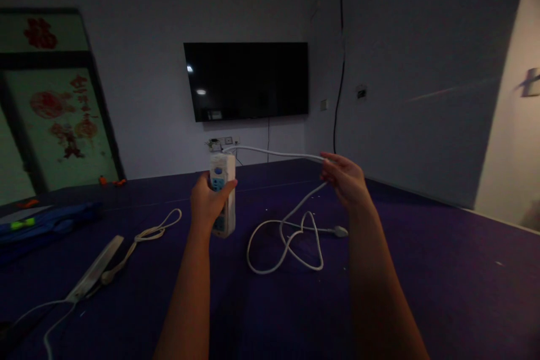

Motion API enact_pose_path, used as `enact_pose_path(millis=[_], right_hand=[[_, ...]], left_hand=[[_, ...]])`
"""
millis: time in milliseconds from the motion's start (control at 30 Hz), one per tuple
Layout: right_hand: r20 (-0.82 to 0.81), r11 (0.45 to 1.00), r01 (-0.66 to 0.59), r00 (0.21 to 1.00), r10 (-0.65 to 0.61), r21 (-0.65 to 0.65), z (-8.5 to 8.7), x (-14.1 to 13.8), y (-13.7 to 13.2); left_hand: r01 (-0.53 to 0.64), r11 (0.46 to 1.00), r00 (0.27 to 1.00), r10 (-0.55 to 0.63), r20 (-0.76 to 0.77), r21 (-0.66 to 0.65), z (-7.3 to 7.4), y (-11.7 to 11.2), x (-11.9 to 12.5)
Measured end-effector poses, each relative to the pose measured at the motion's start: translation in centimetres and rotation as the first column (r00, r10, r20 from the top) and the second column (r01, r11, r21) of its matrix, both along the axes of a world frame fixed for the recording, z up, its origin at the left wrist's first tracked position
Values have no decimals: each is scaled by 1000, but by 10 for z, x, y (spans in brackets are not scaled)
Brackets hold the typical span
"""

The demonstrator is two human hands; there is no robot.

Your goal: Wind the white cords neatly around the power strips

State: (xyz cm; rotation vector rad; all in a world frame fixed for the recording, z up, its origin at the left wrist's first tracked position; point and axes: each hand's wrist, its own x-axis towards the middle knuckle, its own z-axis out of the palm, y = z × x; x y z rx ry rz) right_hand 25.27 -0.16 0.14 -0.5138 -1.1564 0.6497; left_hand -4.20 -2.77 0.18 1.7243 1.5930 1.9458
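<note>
My left hand point(208, 197) is wrapped round a white power strip point(230, 208) with blue sockets, held upright above the purple table. From the strip's top end a white power cord point(274, 152) stretches across to my right hand point(346, 177), which pinches it between thumb and fingers. Below that hand the cord drops and lies in loose loops on the surface. Its white plug point(340, 231) rests beside the loops, close to my right forearm.
A second white power strip point(96, 271) lies at the left, near a bundled cord point(147, 234). Farther left is blue fabric point(63, 218) with a yellow-green item. Small orange pieces point(113, 181) sit along the far edge. A television point(248, 81) hangs on the wall behind.
</note>
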Motion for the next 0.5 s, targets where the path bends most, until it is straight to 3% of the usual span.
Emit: enact_pose_path(millis=[100,167,267,400,500], right_hand=[[391,992,-79,914,110,-96,-6,-21,8],[526,994,-61,845,97,-87,-10,-38,16],[666,999,24,746,-2,-23,-17,-60,29],[784,991,136,616,-76,-11,-23,-73,35],[782,990,141,617,-82,-8,-24,-72,32]], left_hand=[[-32,988,978,0,208,148,9,-11,-6],[-62,974,957,-5,291,219,14,-17,-7],[-60,964,939,-34,343,261,20,-25,-5],[88,965,921,-173,349,245,24,-31,-3],[137,962,939,-202,279,237,25,-34,-2]])
